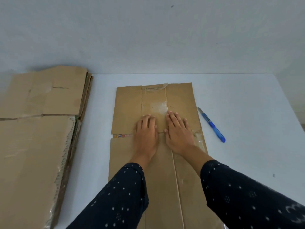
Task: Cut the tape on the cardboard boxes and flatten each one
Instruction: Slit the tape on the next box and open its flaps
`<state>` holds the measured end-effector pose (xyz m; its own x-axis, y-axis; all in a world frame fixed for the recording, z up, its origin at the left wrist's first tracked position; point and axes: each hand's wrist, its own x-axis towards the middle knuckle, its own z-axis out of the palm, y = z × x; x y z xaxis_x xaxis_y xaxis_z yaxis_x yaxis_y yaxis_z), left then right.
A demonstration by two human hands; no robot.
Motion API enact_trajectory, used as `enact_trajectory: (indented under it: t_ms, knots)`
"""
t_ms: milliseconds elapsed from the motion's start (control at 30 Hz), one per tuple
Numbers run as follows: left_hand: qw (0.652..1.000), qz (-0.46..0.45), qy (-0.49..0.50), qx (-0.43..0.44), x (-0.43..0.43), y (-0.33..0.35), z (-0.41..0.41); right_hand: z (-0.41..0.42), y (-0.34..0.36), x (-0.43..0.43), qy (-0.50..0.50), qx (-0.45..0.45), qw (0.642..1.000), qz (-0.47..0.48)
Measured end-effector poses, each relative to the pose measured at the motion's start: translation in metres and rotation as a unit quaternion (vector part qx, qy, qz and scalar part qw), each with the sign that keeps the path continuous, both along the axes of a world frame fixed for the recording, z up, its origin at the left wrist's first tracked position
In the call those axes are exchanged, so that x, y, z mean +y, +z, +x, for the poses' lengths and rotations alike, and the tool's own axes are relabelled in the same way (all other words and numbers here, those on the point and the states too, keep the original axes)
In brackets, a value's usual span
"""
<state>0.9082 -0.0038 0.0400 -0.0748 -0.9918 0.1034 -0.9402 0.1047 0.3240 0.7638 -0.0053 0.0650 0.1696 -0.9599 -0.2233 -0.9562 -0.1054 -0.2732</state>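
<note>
Now both palms down: left hand [146,134], right hand [179,135], fingers straight, gripping nothing, pressing flattened cardboard box [155,162] mid-table. Risk: springy flaps rebound; sliding box could nudge blue cutter [212,124] toward right edge.

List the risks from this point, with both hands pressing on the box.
The blue cutter lies near the right hand, its tip seemingly exposed; a careless reach may nick a finger. The flattened box, pressed by the left hand too, may spring up once released.
</note>
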Motion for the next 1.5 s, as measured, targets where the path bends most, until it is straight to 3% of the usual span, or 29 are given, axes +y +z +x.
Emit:
enact_trajectory:
  t_ms: [367, 833, 1000, 1100, 1200, 1300, 1500]
  knots:
    - [0.996, 0.075, 0.001, -0.048, 0.136, -0.003, 0.012, 0.002, -0.022, 0.158, -0.045, -0.006, 0.996, -0.073]
    - [0.995, 0.075, 0.003, -0.067, 0.144, -0.004, 0.009, 0.004, -0.026, 0.164, -0.034, 0.03, 0.997, -0.063]
    - [0.988, 0.144, -0.023, -0.06, 0.136, 0.003, 0.015, 0.0, -0.017, 0.16, -0.026, 0.012, 0.999, -0.037]
    - [0.98, 0.196, -0.035, 0.0, 0.128, 0.017, 0.023, -0.007, 0.0, 0.152, -0.044, -0.017, 0.999, -0.008]
    - [0.969, 0.215, 0.12, 0.029, 0.136, 0.031, 0.034, -0.015, 0.02, 0.146, -0.211, -0.023, 0.977, 0.033]
    - [0.916, 0.234, 0.314, 0.084, 0.144, 0.047, 0.048, -0.023, 0.036, 0.134, -0.359, -0.1, 0.923, 0.091]
    - [0.88, 0.221, 0.345, 0.24, 0.135, 0.067, 0.094, -0.043, 0.053, 0.121, -0.407, -0.185, 0.879, 0.168]
